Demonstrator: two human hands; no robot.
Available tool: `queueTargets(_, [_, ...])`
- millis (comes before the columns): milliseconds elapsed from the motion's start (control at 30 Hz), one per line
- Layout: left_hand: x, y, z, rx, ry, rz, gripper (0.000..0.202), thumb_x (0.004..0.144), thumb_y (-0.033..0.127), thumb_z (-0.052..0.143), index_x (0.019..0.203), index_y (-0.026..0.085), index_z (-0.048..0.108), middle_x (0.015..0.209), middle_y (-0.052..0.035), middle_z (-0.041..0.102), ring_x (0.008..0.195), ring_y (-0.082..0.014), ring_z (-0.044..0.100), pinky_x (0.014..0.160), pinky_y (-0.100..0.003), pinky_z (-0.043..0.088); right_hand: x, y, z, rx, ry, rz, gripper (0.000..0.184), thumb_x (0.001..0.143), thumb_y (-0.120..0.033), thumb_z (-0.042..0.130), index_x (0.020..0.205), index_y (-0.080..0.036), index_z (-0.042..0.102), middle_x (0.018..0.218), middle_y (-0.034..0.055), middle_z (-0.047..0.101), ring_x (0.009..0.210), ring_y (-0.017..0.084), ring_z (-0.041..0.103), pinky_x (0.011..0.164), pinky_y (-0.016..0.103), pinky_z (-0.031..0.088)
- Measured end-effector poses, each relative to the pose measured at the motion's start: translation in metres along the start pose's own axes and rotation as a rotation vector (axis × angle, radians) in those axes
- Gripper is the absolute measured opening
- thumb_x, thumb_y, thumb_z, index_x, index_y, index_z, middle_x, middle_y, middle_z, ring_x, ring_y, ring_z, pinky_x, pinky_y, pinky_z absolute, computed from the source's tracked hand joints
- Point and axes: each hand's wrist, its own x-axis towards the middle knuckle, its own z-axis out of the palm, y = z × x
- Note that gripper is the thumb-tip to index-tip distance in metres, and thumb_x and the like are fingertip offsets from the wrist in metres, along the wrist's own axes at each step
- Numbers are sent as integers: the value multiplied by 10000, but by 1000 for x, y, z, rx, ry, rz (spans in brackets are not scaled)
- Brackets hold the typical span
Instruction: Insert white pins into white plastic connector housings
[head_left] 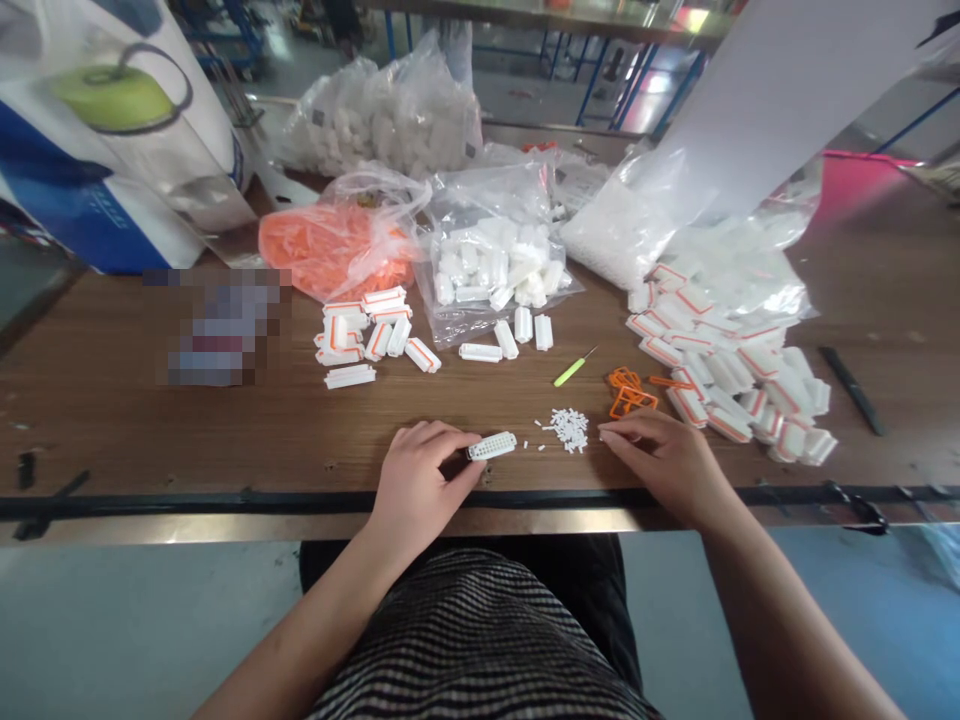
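Note:
My left hand [429, 478] is closed on the end of a white plastic connector housing [492, 447], whose face with rows of small holes points up. To its right lies a heap of tiny white plugs [568, 430], with a few loose ones between heap and housing. My right hand [667, 458] is just right of the heap, thumb and forefinger pinched; whatever is at the tips is too small to make out. Orange rectangular frames [631, 395] lie just beyond that hand. A green-handled pick [571, 371] rests behind the heap.
White housings with orange strips lie in a left group [345, 340] and a larger right pile [727, 380]. Behind stand bags of orange parts [337, 245], white housings [495, 260] and white bits [626, 225]. A black tool [853, 390] lies far right.

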Motion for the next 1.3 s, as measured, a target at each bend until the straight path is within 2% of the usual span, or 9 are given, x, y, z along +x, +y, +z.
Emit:
queueTargets(233, [-1, -1, 0, 2, -2, -3, 146, 814, 212, 739, 955, 239, 714, 911, -7, 743, 850, -209, 663, 802, -398, 460, -5, 1, 3, -147, 43, -57, 242, 868, -389, 578, 775, -230, 736, 801, 52, 711, 779, 229, 656, 678, 362, 479])
queueTargets(333, [-1, 0, 1, -1, 7, 1, 146, 803, 205, 749, 940, 243, 713, 910, -3, 746, 850, -214, 667, 798, -397, 460, -3, 3, 1, -192, 3, -46, 237, 851, -375, 575, 726, -235, 719, 761, 44, 699, 763, 233, 647, 663, 359, 458])
queueTargets(433, [-1, 0, 1, -19, 6, 3, 146, 810, 201, 745, 946, 243, 713, 911, 0, 748, 848, -210, 666, 787, -393, 456, 1, -5, 1, -148, -17, -15, 207, 824, -349, 592, 690, -230, 695, 697, 29, 682, 673, 209, 626, 642, 344, 447])
queueTargets(500, [-1, 0, 1, -34, 1, 3, 153, 816, 209, 742, 961, 246, 712, 922, 1, 748, 853, -208, 663, 791, -397, 453, 2, -20, 7, -37, -12, -29, 198, 841, -353, 596, 720, -227, 689, 723, 30, 689, 685, 202, 630, 663, 333, 460])
queueTargets(567, [-2, 0, 0, -47, -7, 3, 161, 819, 214, 740, 973, 251, 708, 936, 3, 748, 863, -207, 660, 797, -403, 450, 3, -43, 16, 112, -41, -87, 195, 881, -357, 583, 777, -224, 681, 799, 37, 700, 752, 198, 642, 701, 319, 473])
queueTargets(633, [-2, 0, 1, -55, -8, 1, 159, 821, 214, 738, 972, 252, 705, 939, 3, 747, 868, -208, 657, 802, -405, 447, 3, -67, 30, 185, -131, -186, 175, 911, -323, 570, 812, -227, 679, 824, 34, 690, 780, 188, 630, 704, 310, 459])
queueTargets(767, [-3, 0, 2, -62, 0, -9, 112, 834, 235, 731, 943, 241, 707, 911, -1, 743, 854, -207, 653, 798, -396, 439, 7, -97, 54, 130, -165, -362, 173, 943, -234, 536, 836, -219, 672, 807, 19, 681, 777, 174, 610, 776, 347, 393])
queueTargets(1100, [-3, 0, 2, -68, 14, 2, 98, 830, 226, 730, 924, 212, 707, 899, 3, 740, 832, -198, 649, 776, -381, 425, 13, -98, 64, -56, -85, -537, 166, 942, -194, 564, 796, -188, 643, 764, 15, 663, 744, 176, 579, 741, 346, 338])
queueTargets(1300, [-4, -2, 4, -66, 27, 2, 132, 795, 181, 750, 916, 203, 705, 902, 3, 738, 836, -204, 647, 778, -389, 427, 12, -104, 62, -220, -40, -683, 227, 958, -186, 519, 821, -176, 700, 731, 34, 660, 725, 187, 559, 745, 371, 344])
